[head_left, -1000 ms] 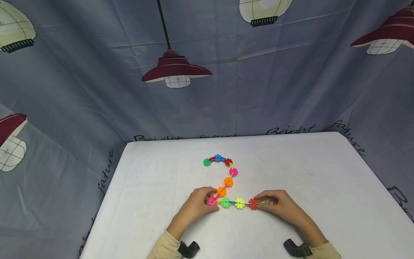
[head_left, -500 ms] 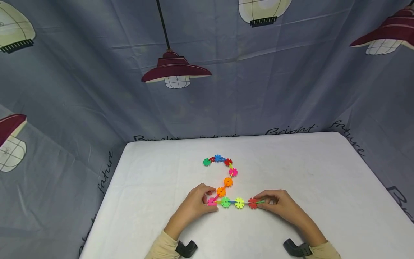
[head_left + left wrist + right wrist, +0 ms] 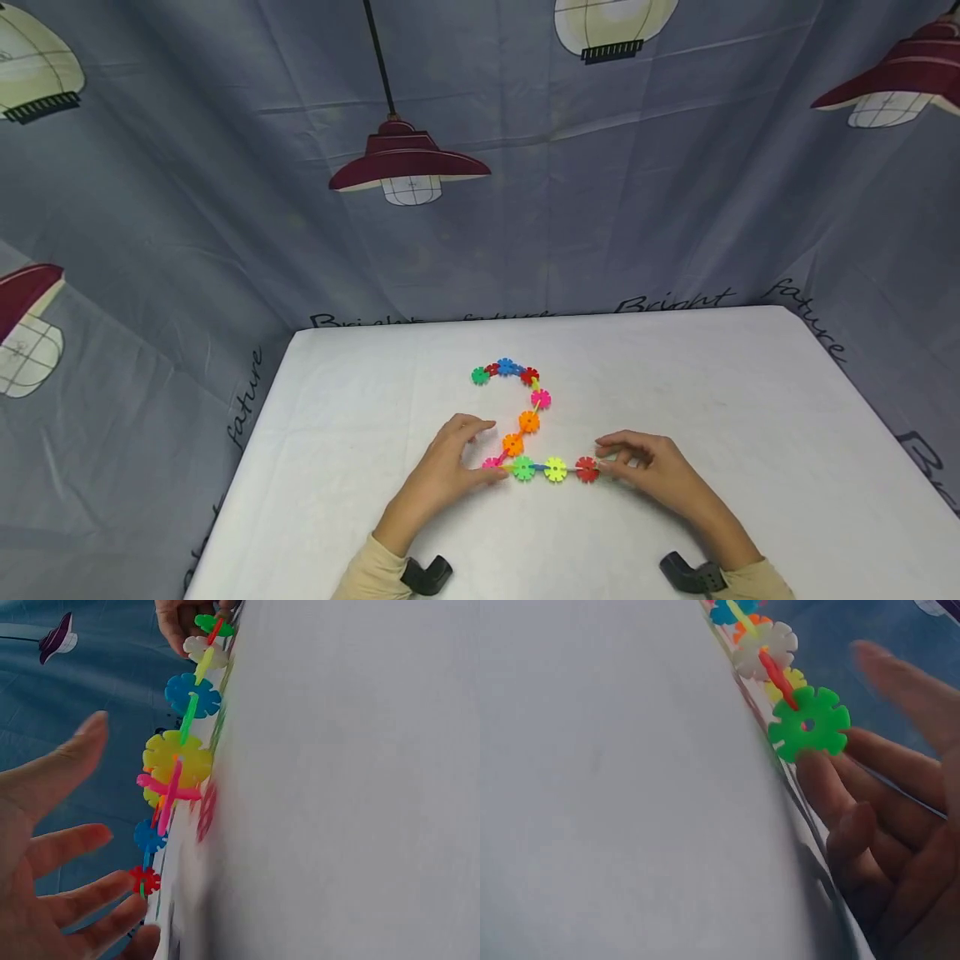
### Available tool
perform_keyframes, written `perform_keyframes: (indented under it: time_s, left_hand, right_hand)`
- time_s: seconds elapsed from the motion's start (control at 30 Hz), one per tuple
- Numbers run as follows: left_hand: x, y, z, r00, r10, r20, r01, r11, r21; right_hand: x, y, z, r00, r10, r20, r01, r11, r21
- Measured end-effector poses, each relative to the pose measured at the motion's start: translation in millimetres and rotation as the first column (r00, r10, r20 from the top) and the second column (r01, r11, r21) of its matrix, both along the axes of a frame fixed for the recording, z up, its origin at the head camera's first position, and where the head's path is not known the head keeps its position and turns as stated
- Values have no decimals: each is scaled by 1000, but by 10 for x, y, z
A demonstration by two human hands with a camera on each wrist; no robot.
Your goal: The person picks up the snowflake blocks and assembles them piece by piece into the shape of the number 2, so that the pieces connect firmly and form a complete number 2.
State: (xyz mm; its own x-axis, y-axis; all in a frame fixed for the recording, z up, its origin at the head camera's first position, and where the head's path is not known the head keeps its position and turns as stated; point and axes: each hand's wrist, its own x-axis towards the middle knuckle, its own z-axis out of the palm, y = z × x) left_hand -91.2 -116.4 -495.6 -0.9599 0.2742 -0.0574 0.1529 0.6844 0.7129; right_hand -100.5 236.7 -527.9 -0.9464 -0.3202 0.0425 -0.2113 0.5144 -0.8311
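Notched plastic snowflake discs are linked into a chain [image 3: 555, 469] lying on the table in the shape of a figure 2. My left hand [image 3: 444, 471] spreads thumb and fingers around the pink disc [image 3: 491, 464] at the lower left corner. A gap separates thumb and fingers in the left wrist view, where a yellow disc [image 3: 161, 754] with pink pieces stands beside them. Close to the red disc [image 3: 587, 469] at the right end is my right hand [image 3: 654, 468]. In the right wrist view its thumb is raised clear, while fingers touch or nearly touch the end disc [image 3: 825, 712].
The white table [image 3: 360, 383] extends around the chain on all sides. Behind it hangs a grey curtain [image 3: 570, 217] printed with lamps and lettering. Black wrist mounts [image 3: 426, 577] sit at both sleeves.
My left thumb and fingers have spread away from the pink disc. The right hand has let go of the end of the chain and eased slightly upward. The chain keeps its shape.
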Motion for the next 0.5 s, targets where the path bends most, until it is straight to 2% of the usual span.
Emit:
perform_keyframes:
  time_s: [0.1,0.2,0.27,0.37,0.5]
  left_hand:
    - [30,-77,38,996,48,-69,-50,998,-26]
    - [90,-233,45,978,108,-179,-131,984,-124]
    - [149,-373,49,960,137,-246,-193,956,-221]
    - [254,-614,55,937,151,-316,-264,896,-356]
    - [388,-898,95,932,163,-324,-305,835,-458]
  right_hand:
    - [0,74,33,994,-50,-101,55,997,51]
    - [24,201,107,975,-66,-211,110,973,204]
    - [52,295,162,963,-65,-260,149,936,318]
    - [98,427,243,957,-54,-283,184,872,454]
    - [157,577,341,948,-73,-310,247,783,571]
